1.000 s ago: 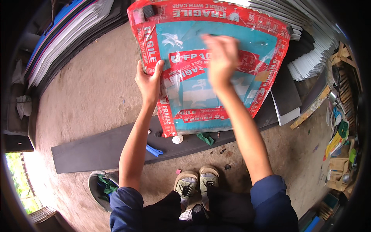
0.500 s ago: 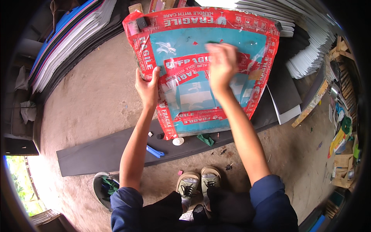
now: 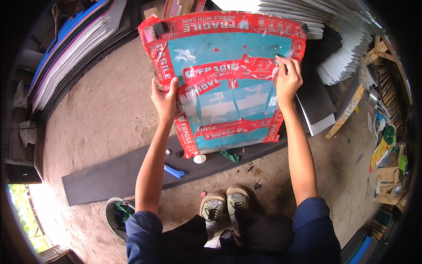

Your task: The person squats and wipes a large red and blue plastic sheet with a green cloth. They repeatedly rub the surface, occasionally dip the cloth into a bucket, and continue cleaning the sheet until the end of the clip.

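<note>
A flat teal panel (image 3: 259, 94), wrapped in clear plastic and edged with red printed tape (image 3: 211, 22), stands tilted in front of me. My left hand (image 3: 165, 100) grips its left edge, thumb in front and fingers behind. At the panel's right side my right hand (image 3: 289, 77) is closed in a pinch. Something small and dark green shows at its fingertips, too little to name. Below the panel, on a long black board (image 3: 105, 176), lie a blue tool (image 3: 174, 171), a white oval thing (image 3: 199, 159) and a green cloth scrap (image 3: 230, 155).
Stacked sheets (image 3: 79, 53) stand at the far left, and more white sheets (image 3: 347, 61) at the far right. A bucket (image 3: 110, 218) with green scraps sits at the lower left. Wooden pieces and clutter (image 3: 387, 141) line the right side. My shoes (image 3: 224, 207) are on the floor.
My right hand has moved from over the panel's middle to its right side. My left hand keeps its grip on the left edge. The panel's right side has shifted slightly left.
</note>
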`<state>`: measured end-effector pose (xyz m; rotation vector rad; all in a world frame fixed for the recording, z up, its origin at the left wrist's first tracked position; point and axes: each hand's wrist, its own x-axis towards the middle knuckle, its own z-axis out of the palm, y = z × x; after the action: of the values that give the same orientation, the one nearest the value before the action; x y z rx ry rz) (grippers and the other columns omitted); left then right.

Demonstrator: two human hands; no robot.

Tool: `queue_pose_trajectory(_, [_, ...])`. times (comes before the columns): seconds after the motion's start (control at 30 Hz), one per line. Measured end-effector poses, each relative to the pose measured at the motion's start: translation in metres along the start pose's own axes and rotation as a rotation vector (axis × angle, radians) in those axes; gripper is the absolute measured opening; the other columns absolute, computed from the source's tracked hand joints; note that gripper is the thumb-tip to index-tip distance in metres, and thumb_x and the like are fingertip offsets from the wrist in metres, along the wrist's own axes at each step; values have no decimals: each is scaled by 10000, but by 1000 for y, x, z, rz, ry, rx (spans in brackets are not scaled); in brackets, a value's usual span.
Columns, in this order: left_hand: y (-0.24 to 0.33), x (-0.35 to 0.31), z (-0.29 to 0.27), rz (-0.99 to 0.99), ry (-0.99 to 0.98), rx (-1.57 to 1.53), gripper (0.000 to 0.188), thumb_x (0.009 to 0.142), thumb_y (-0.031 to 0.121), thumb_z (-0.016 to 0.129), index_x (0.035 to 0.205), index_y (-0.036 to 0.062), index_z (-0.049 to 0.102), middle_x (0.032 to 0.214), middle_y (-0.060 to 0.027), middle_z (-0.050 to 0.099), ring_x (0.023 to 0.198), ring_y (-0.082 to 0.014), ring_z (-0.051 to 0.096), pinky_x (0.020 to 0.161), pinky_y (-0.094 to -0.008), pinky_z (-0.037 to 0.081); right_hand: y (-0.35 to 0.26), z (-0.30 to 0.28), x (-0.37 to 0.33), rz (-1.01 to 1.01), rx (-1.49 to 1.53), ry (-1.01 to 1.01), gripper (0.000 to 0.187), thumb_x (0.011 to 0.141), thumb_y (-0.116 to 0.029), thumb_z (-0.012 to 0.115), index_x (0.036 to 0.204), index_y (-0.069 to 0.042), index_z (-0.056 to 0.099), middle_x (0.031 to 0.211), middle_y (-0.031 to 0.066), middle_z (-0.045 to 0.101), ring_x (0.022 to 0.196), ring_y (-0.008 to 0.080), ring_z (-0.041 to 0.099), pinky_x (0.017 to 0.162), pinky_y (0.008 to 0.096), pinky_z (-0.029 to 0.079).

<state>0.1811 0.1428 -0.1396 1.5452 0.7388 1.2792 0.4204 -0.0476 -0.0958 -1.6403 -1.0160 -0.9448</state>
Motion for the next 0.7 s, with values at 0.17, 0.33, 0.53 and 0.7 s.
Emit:
queue_pose_trajectory(0.17, [6, -12, 3, -25, -92, 132, 551, 792, 274, 705, 1146, -3, 386, 839, -135, 643, 724, -137, 602, 637, -280, 492, 15, -39, 11, 425, 427, -123, 121, 794, 21, 617, 913, 8, 632, 903, 55, 645, 812, 128, 613, 736, 224, 468])
queue_pose_trajectory(0.33, [-41, -38, -52, 224, -292, 490, 655, 708, 227, 755, 1184, -35, 390, 981, -201, 490, 862, -319, 511, 766, -393, 453, -15, -75, -60, 985, 643, -194, 231, 808, 2, 585, 1034, -10, 634, 996, 60, 647, 915, 109, 577, 824, 247, 441])
queue_pose_trajectory(0.53, [-21, -105, -114, -67, -614, 722, 743, 681, 358, 753, 1216, -5, 388, 1081, -235, 491, 1016, -360, 501, 855, -401, 443, -14, -130, -214, 1546, 546, -306, 271, 767, 26, 602, 1027, -33, 653, 877, 33, 645, 768, 128, 599, 703, 244, 473])
queue_pose_trajectory(0.7, [14, -153, -156, -337, -973, 828, 797, 702, 479, 711, 1260, 33, 358, 1148, -212, 524, 997, -317, 567, 835, -395, 467, 15, -182, -255, 1355, 67, -483, 366, 541, 90, 732, 864, -81, 712, 885, 84, 686, 794, 180, 639, 744, 301, 500])
